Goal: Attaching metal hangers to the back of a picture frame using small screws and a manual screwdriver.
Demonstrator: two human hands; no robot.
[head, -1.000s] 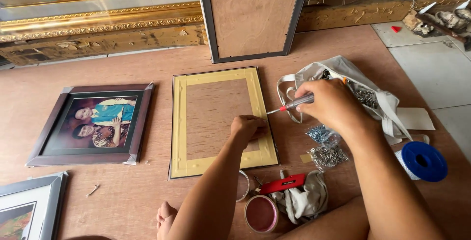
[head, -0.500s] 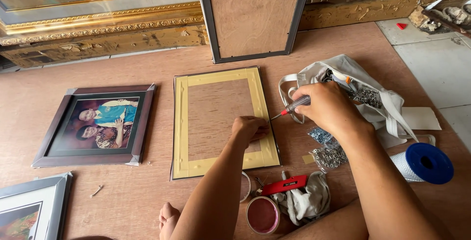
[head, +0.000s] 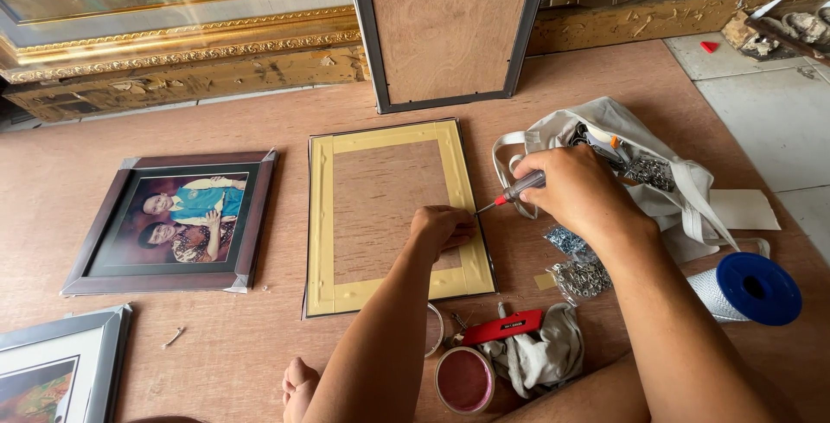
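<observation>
The right hand (head: 575, 194) grasps one screwdriver (head: 514, 191). The left hand (head: 443, 226), fingers curled, presses one taped frame back (head: 389, 216). Two packets of screws (head: 575, 263) lie nearby.

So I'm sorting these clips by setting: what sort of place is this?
Probably a picture-framing workshop: finished framed pictures lie on the floor, a face-down frame with taped backing is being worked with a screwdriver, and bags of small hardware sit nearby.

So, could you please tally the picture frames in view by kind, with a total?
Frames lying face down, backing taped in yellow: 1, the taped frame under the left hand, with the right hand holding a screwdriver.
Frames lying face up with a picture: 2, dark brown frame, grey frame.
Frames leaning upright: 2, gilt frame, dark-edged frame.
Total: 5
</observation>
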